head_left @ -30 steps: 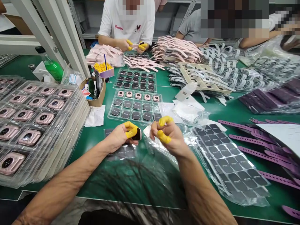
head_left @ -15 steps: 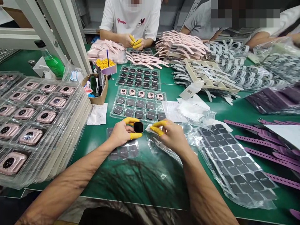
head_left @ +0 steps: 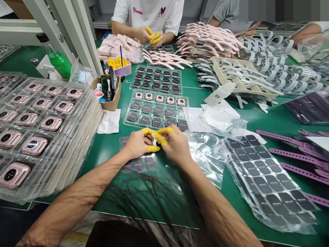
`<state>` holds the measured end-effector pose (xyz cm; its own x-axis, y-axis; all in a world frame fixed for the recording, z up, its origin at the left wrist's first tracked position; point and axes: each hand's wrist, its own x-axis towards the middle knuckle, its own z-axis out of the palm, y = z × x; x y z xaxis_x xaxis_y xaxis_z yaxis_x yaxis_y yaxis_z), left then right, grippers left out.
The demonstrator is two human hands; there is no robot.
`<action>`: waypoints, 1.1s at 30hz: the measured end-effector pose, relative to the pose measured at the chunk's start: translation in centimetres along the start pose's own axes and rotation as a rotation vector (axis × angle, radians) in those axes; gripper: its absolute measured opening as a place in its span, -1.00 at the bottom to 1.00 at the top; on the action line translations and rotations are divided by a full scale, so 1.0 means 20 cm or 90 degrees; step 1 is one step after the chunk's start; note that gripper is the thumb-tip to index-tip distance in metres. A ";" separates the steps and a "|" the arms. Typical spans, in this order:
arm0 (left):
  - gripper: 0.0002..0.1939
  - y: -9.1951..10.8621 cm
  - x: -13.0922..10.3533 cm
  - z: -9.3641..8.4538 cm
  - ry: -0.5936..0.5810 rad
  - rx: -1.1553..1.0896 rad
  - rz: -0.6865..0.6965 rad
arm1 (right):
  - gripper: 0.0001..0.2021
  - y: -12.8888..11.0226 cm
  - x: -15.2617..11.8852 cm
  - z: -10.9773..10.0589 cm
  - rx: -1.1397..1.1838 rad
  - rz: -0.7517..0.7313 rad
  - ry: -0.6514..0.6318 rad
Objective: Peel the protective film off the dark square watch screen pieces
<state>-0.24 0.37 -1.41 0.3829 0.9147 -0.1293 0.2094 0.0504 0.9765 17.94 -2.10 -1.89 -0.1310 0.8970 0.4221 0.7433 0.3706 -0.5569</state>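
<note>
Between the thumb and fingers of my left hand, a small square smartwatch case is pinched by its sides. Yellow finger cots cover the fingertips of both hands. My right hand is closed on a white wiping cloth and presses it to the watch's screen, so most of the watch is hidden. Under my left hand lies a clear sheet of dark square screen stickers. Just beyond is a clear plastic tray with pink watches in its back row and dark-covered ones in front.
Stacked trays of pink watches rise on the left. A cardboard box and green bottle stand behind them. More sticker sheets and purple straps lie right. Across the table, a co-worker's gloved-fingertip hands work near pink straps.
My right hand has moved left with the cloth, from beside the watch onto its screen. The left hand still holds the watch. The view has shifted slightly.
</note>
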 end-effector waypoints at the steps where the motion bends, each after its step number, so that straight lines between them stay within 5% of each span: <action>1: -0.55 0.00 0.00 0.00 0.006 0.000 -0.006 | -0.86 0.00 0.00 0.00 -0.010 0.005 0.003; 6: -0.50 -0.01 0.00 0.00 -0.030 -0.022 -0.008 | -0.83 -0.01 -0.02 0.02 -0.001 -0.002 -0.042; 11: -0.40 0.00 0.02 -0.02 0.011 -0.234 -0.045 | -0.77 0.00 0.00 -0.05 -0.079 0.061 0.132; 12: -0.37 0.01 0.02 -0.02 0.030 -0.276 -0.043 | -0.75 0.00 -0.01 -0.06 -0.048 0.031 0.105; 15: -0.33 0.01 0.03 -0.03 0.051 -0.345 -0.040 | -0.67 0.00 -0.04 -0.07 0.099 -0.129 -0.173; 17: -0.33 0.01 0.03 -0.04 0.037 -0.359 -0.049 | -0.59 -0.01 -0.07 -0.06 0.107 -0.168 -0.289; 23: -0.40 0.04 0.00 -0.04 0.043 -0.343 -0.093 | -0.71 -0.01 -0.09 -0.01 0.058 -0.101 -0.240; 33: -0.43 0.04 0.01 -0.04 0.044 -0.363 -0.108 | -0.87 -0.04 -0.05 0.01 0.182 -0.181 -0.165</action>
<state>-0.74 0.82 -0.57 0.3222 0.8981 -0.2994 -0.2600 0.3881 0.8842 17.42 -3.27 -2.09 -0.4891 0.7679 0.4137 0.4489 0.6283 -0.6354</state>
